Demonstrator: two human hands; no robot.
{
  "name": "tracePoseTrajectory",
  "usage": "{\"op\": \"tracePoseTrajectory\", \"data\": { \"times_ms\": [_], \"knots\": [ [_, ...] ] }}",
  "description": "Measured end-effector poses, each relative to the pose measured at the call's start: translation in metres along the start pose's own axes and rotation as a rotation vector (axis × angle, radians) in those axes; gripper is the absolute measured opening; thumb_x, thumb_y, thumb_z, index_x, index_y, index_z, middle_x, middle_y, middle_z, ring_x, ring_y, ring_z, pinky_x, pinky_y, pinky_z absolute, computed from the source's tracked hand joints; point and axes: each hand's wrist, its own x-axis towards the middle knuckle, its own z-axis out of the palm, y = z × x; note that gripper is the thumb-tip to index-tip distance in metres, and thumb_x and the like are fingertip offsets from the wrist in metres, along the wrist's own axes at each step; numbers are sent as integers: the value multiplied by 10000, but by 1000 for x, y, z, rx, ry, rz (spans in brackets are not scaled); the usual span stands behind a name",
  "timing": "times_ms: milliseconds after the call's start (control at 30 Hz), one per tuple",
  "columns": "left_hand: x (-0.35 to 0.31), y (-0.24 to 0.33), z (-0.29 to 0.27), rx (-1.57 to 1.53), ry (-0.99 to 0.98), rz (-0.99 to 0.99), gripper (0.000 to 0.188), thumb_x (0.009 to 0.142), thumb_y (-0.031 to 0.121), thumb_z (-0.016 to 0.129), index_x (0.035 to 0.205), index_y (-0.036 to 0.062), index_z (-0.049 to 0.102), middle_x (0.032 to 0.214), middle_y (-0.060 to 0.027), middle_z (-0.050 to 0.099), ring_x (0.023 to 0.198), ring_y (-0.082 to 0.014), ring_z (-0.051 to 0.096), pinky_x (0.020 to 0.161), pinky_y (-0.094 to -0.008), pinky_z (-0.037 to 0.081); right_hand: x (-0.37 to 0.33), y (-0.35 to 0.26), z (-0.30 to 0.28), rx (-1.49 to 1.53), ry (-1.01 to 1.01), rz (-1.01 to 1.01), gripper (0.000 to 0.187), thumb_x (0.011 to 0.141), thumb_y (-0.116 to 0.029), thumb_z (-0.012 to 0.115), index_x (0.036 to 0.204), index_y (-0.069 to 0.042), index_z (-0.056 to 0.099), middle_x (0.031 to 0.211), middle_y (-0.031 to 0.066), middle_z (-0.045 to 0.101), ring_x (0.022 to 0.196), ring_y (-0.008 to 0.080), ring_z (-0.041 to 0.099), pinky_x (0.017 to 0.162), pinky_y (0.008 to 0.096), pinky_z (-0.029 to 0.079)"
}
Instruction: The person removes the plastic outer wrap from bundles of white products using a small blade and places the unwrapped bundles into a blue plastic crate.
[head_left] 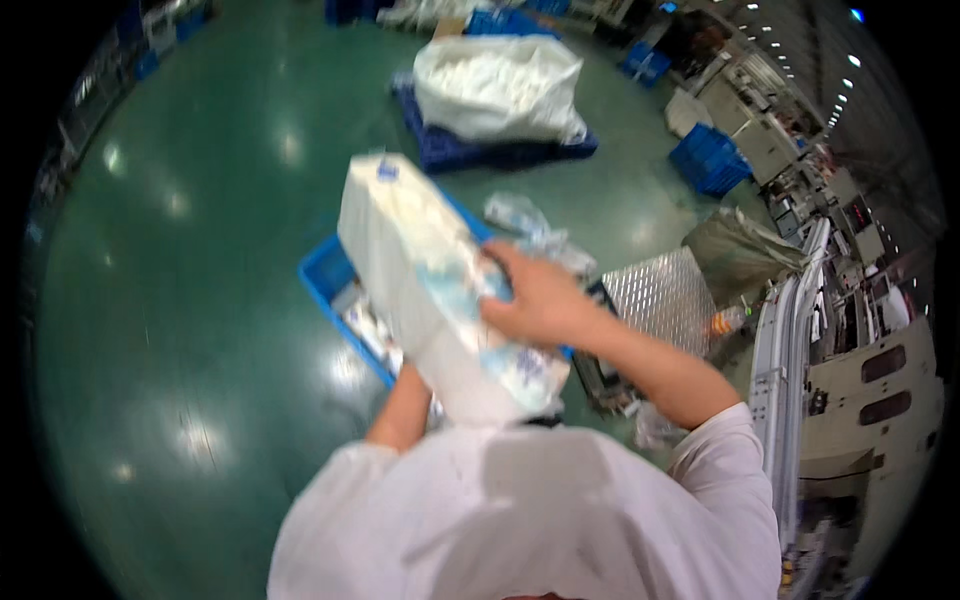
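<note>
**Lifting a wrapped pack over the blue crate**

We hold a long white plastic-wrapped pack (430, 290) tilted across the middle of the frame, its upper end toward the upper left and its lower end near our chest. Our right hand (535, 300) lies clamped on the pack's right face, fingers curled into the crinkled film. Our left hand is hidden beneath the pack; only the forearm (405, 405) shows rising under it, so we cannot tell how it grips, though it seems to bear the weight from below.

Directly under the pack sits a blue crate (325, 275) on the green floor (200, 300), with small packets inside. A ribbed metal plate (660, 295) lies just right of centre, and a big white sack (495, 85) rests on a blue pallet at the top of the frame.

We judge this to be the handling step, pack up and clear of the crate. Any next move calls for a firm hold, since the film looks slippery and the pack long.
</note>
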Motion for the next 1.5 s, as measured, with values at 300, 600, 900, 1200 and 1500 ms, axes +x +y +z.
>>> {"op": "tracePoseTrajectory", "data": {
  "times_ms": [300,600,900,1200,1500],
  "knots": [
    [-17,-6,-10,-86,-3,173,742,794,622,343,1331,116,259,1307,-121,358,1175,-287,380,967,-431,328,21,30,-1,282,-140,-77,532,758,-347,504,1227,-111,413,982,196,578,864,324,571,764,355,445],
    [-64,35,85,-82,-35,71,698,759,506,359,1291,54,322,1251,-151,421,1120,-313,438,949,-426,354,18,20,-15,42,14,-106,359,756,-379,526,996,-128,617,995,128,588,874,309,565,751,364,444],
    [-71,14,59,300,133,92,687,743,484,359,1267,40,360,1223,-154,452,1094,-310,462,938,-412,366,13,37,-21,715,-390,-11,440,750,-325,635,1046,-8,561,934,87,580,835,125,527,716,249,434],
    [-59,25,35,33,124,207,672,726,433,379,1251,14,358,1201,-180,462,1072,-311,482,921,-407,387,22,84,8,868,-612,290,312,732,-332,672,679,-45,561,548,2,460,433,91,388,388,232,290],
    [-65,33,47,40,96,271,671,743,438,350,1263,13,333,1223,-164,445,1090,-306,466,923,-401,383,27,71,-6,1200,-542,230,232,776,-267,634,816,-43,587,598,-34,468,448,34,361,422,194,325]
  ]
}}
